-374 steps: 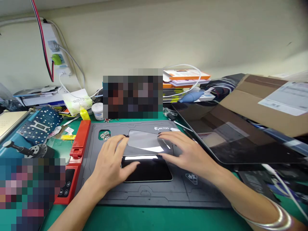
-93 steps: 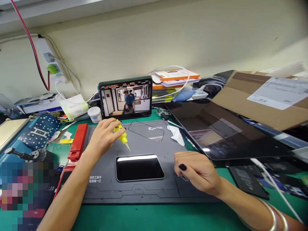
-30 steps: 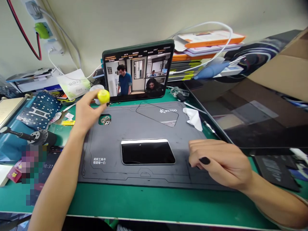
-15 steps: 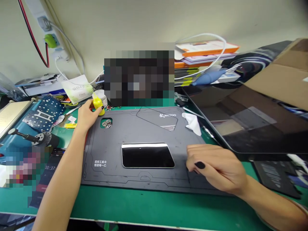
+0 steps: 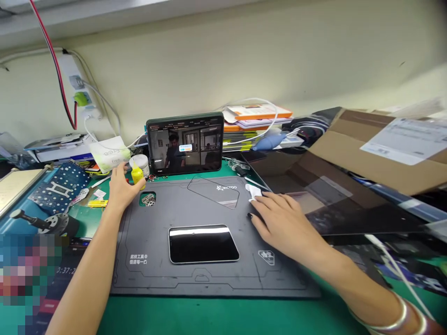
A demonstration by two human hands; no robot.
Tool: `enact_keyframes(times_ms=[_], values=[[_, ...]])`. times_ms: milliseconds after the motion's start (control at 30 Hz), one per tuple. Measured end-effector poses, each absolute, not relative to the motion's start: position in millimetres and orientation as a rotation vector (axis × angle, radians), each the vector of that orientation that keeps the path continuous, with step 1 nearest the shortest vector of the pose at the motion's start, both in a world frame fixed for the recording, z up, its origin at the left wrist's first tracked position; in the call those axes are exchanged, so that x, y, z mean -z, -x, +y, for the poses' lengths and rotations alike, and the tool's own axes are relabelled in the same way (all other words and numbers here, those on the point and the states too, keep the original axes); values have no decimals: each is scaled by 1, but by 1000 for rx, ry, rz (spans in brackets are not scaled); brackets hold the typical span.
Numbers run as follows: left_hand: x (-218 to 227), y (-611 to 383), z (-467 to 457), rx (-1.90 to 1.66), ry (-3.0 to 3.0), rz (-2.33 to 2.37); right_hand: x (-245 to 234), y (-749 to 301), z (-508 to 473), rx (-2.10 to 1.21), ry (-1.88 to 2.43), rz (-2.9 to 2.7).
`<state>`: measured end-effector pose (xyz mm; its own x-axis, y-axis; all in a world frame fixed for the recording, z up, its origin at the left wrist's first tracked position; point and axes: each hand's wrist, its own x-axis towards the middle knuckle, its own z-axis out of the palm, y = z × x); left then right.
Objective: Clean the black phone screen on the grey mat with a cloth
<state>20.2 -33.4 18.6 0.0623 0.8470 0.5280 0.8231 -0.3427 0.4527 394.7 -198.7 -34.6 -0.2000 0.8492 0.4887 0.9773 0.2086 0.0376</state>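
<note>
My left hand closes its thumb and fingers around the small yellow bottle, which stands upright at the upper left corner of the grey work mat, just beside a white jar and above the mat's screw well. My right hand lies flat and spread, holding nothing, with its fingertips on the white wipe at the mat's upper right edge. The phone lies screen up at lower centre of the mat, untouched by either hand. The clear glass sheet lies apart above it, below the propped tablet. Judged status: the bottle is parked, the wipe is under my fingers, and the glass is not yet on the phone.
</note>
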Motion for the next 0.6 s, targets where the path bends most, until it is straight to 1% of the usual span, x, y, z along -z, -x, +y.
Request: enact_keyframes(times_ms=[100, 133, 167, 200, 300, 333, 467, 600], values=[[-21, -29, -41, -1651, -2620, 1652, 34, -391, -199, 451, 1669, -2125], [-21, -36, -43, -1768, -2791, 1536, 32, -390, -199, 438, 1652, -2127], [-21, -44, -45, -1802, -2971, 1399, 30, -388, -200, 422, 1632, -2134], [-21, -54, -46, -1726, -3123, 1273, 29, -387, -201, 405, 1610, -2146], [-20, -91, -40, -1245, -3439, 972, 26, -384, -204, 355, 1547, -2209], [-18, -102, -36, -1121, -3483, 947, 26, -383, -204, 343, 1531, -2233], [-8, -132, -17, -807, -3482, 1082, 29, -383, -205, 328, 1500, -2302], [4, -139, -13, -639, -3384, 1212, 31, -383, -205, 329, 1499, -2338]])
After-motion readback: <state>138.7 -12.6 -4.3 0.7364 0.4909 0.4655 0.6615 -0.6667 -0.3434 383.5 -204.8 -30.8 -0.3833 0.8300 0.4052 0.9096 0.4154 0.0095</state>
